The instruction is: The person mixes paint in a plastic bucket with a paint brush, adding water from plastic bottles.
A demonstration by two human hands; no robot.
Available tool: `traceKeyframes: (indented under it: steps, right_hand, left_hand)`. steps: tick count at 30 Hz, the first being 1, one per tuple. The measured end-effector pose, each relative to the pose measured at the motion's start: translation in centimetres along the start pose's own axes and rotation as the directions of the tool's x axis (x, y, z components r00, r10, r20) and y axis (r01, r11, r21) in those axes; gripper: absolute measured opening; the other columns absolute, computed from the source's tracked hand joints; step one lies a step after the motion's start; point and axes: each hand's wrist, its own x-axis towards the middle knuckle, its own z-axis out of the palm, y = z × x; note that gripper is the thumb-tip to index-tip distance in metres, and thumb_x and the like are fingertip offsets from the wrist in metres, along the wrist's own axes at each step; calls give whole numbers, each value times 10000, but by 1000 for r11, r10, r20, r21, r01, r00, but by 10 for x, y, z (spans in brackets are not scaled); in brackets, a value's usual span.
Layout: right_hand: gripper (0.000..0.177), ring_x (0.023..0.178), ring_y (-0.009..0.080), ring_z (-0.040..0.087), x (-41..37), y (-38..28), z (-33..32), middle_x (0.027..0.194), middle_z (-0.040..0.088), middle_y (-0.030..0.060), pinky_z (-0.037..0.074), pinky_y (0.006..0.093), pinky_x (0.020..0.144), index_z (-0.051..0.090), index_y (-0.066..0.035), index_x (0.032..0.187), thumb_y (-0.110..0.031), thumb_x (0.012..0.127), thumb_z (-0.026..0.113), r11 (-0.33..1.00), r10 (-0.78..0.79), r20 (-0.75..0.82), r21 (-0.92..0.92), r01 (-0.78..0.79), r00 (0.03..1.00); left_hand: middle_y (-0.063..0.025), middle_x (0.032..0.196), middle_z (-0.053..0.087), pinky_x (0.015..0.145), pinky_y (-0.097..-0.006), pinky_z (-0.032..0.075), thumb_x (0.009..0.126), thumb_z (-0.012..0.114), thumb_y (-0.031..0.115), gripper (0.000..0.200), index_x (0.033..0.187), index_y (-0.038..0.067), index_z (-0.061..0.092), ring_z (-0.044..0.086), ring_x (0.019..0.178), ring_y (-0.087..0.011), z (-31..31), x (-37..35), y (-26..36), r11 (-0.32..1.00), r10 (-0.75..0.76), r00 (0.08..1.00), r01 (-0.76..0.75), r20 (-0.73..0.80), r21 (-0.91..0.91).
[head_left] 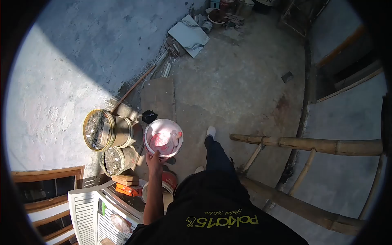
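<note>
My left hand (155, 162) grips the near rim of a white bucket (148, 131) and carries it out in front of me. Pink-red stains mark the bucket's inner bottom. A pale object with a red end (177, 138) rests inside against the right wall; I cannot make out its kind. Below the raised arm stand another light bucket (143, 192) and a red container (169, 179), both partly covered by the arm and body. My right hand is out of view, on the side of the black shirt (245, 196).
Buckets of rubble (96, 130) stand left by the wall. A bamboo ladder (326, 145) leans across the right side. At lower left are a white slatted panel (83, 214) and an orange bag (127, 190). A tile (189, 36) leans farther ahead on the concrete floor (241, 73).
</note>
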Motion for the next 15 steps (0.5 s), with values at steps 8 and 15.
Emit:
traceKeyframes:
  steps: [8,15]
  right_hand:
    - [932,1094,325,623,77,-119,-49,1186,631,199,494,413,912,580,23,1204,-581,549,852,991,131,63,20,-132,989]
    - [927,1077,323,635,156,-235,-108,1170,644,193,501,415,901,597,18,1187,-596,540,847,985,172,125,9,-174,977]
  left_hand:
    - [-169,1075,517,633,-476,623,844,618,43,316,1053,56,381,624,871,-328,211,136,52,995,-77,997,76,12,67]
    - [-199,1281,485,670,-505,626,874,564,30,552,1373,86,333,615,1046,-390,385,241,79,996,-53,982,39,180,79]
